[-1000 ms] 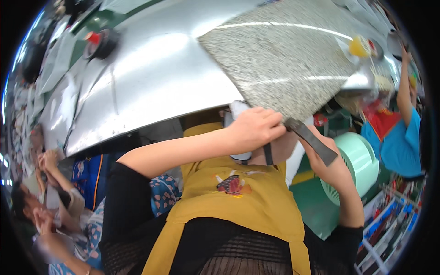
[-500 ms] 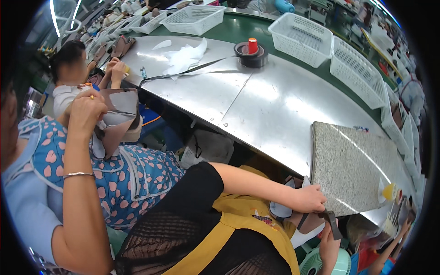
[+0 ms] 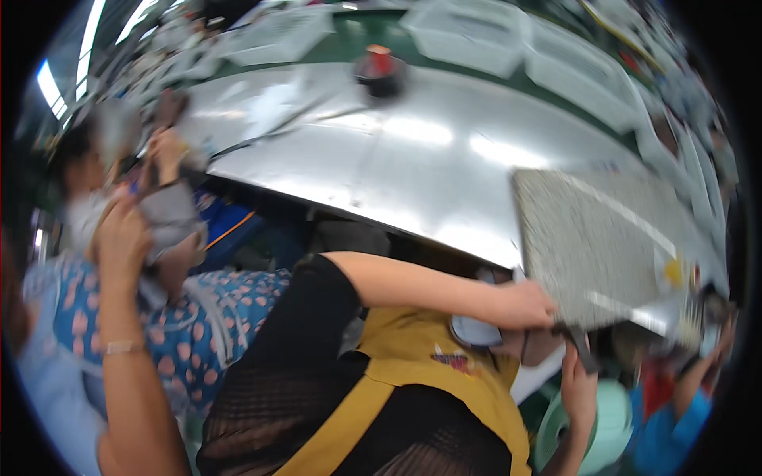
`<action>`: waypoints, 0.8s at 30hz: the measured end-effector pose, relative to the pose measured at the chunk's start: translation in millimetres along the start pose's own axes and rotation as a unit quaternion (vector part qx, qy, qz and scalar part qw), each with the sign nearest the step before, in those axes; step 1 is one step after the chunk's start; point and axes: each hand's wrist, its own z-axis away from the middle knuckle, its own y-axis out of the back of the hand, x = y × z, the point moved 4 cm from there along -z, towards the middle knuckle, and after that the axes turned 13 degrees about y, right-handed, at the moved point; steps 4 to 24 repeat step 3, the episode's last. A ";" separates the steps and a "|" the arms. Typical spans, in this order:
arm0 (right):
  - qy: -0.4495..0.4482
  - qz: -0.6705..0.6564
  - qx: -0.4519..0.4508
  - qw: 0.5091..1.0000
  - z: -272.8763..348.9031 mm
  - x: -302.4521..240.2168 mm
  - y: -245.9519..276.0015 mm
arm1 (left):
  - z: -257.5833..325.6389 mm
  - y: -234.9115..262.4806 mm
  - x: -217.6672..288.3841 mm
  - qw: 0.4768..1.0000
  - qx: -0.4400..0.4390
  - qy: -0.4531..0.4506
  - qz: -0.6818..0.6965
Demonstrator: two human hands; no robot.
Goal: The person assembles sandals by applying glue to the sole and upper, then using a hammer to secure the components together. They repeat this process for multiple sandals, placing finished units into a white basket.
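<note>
My left hand (image 3: 520,305) reaches across my yellow apron (image 3: 444,373) and is closed in a fist at the near corner of a grey speckled board (image 3: 595,246) lying on the metal table. A dark flat strip (image 3: 583,351) runs from that fist down to my right hand (image 3: 579,390), which grips its lower end. A pale grey-blue rounded thing (image 3: 476,332) sits just under my left wrist. The picture is blurred, so the finger hold is unclear.
The shiny metal table (image 3: 381,166) carries a black round thing with a red top (image 3: 379,67), with white mesh trays (image 3: 476,24) behind it. A person in a blue patterned top (image 3: 230,309) sits at my left, arm raised (image 3: 119,317). A green stool (image 3: 607,420) stands lower right.
The view has swung left and tilted, bringing the person beside me into the picture. Both hands stay at the board's near corner with the dark strip between them.
</note>
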 end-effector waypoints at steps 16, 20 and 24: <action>-0.134 -0.045 -0.017 0.990 31.3 3.3 6.7 | -0.3 -27.7 21.7 0.998 -0.012 -0.041 0.048; -0.134 -0.045 -0.017 0.990 31.3 3.3 6.7 | -0.3 -27.7 21.7 0.998 -0.012 -0.041 0.048; -0.134 -0.045 -0.017 0.990 31.3 3.3 6.7 | -0.3 -27.7 21.7 0.998 -0.012 -0.041 0.048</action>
